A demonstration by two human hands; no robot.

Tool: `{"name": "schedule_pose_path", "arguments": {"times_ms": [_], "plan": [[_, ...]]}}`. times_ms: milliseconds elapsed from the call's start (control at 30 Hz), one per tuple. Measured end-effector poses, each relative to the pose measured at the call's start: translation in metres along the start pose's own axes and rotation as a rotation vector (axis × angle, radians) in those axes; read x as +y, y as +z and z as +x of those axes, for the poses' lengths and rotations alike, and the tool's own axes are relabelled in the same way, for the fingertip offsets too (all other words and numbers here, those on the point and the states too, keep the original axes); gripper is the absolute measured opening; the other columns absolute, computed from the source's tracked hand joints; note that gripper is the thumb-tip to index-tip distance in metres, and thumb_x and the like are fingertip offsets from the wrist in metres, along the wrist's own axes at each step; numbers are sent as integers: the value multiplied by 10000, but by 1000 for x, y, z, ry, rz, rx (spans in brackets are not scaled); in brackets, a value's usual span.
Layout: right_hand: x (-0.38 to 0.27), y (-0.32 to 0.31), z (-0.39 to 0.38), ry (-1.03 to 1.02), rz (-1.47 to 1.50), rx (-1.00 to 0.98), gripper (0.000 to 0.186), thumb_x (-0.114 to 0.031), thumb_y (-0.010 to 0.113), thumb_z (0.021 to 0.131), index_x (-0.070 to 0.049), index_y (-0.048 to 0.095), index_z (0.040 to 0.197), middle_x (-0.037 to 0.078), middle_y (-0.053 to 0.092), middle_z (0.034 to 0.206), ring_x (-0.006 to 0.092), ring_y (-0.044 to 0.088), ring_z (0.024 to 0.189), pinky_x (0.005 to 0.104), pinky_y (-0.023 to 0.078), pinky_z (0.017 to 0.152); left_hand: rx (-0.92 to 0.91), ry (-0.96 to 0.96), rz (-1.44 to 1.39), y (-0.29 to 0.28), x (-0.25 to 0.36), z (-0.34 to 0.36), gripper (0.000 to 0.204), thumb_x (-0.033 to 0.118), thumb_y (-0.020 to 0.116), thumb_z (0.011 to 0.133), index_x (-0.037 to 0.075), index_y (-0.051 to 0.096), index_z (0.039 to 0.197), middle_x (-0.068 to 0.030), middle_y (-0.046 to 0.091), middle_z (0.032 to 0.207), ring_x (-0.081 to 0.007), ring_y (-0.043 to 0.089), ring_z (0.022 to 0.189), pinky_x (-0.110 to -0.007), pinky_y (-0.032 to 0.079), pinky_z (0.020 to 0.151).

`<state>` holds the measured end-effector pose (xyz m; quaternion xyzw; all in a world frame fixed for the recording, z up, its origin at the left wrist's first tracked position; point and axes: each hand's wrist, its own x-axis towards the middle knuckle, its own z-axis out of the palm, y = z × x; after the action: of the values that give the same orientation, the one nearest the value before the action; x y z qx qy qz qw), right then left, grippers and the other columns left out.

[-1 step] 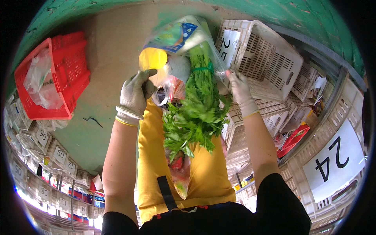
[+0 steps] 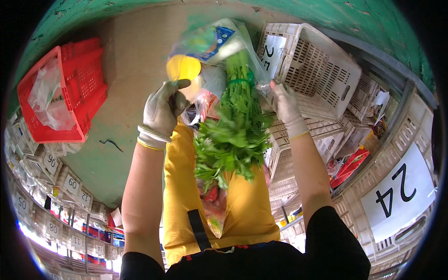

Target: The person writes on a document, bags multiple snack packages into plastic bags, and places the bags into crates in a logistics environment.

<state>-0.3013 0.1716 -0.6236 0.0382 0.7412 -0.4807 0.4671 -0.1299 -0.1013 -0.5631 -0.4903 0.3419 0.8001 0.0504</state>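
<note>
A clear plastic bag printed with blue and green hangs stretched between my gloved hands. My left hand pinches its left edge, beside a round yellow shape at the bag. On the opposite side, my right hand grips the edge with closed fingers. A leafy green bunch that looks like celery lies partly in the bag, its stems inside, bound by a green tie, its leaves hanging out toward me. A pale long item and a grey bundle also show at the bag; their kind is unclear.
On the left stands a red crate holding clear plastic. A tilted white crate is just beyond my right hand, with more crates below it. Numbered crates line shelves at lower left. A dark strip lies on the floor.
The leafy bunch has shifted slightly and its leaves look blurred. Both hands keep hold of the bag and have barely moved.
</note>
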Motion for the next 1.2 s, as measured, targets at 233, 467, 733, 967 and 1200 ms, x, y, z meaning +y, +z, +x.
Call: {"name": "schedule_pose_path", "arguments": {"times_ms": [233,467,733,967,1200], "plan": [[-62,17,6,317,-444,-184,479,-478,449,902,-20,589,910,-4,517,639,135,512,591,301,459,623,-202,-75,22,26,35,6,394,157,456,842,-63,515,1163,-115,632,923,-168,575,730,-278,470,694],[-61,73,2,8,874,-418,748,-613,366,873,-59,328,1374,78,398,1345,199,359,1228,359,234,1059,-437,44,451,75,8,49,400,183,555,894,-41,461,1212,-105,586,1089,-171,592,866,-256,481,745],[-28,70,20,138,1251,-280,655,-516,411,902,19,406,1279,136,562,1138,236,517,1060,356,414,943,-73,318,1769,139,-5,44,389,308,692,704,14,583,933,-156,642,912,-345,605,819,-379,483,712],[29,0,11,-626,-867,-4,275,-283,560,871,-49,586,1013,124,604,909,265,561,860,379,436,842,70,-404,702,75,6,127,394,400,526,835,25,630,901,-33,530,648,-163,467,546,-291,391,529],[18,10,4,-197,-987,-182,313,-305,591,765,-105,607,1005,73,619,932,288,551,820,394,449,772,214,-207,300,95,-4,160,196,216,474,862,67,546,757,-45,540,690,-156,491,582,-250,421,544]]}}
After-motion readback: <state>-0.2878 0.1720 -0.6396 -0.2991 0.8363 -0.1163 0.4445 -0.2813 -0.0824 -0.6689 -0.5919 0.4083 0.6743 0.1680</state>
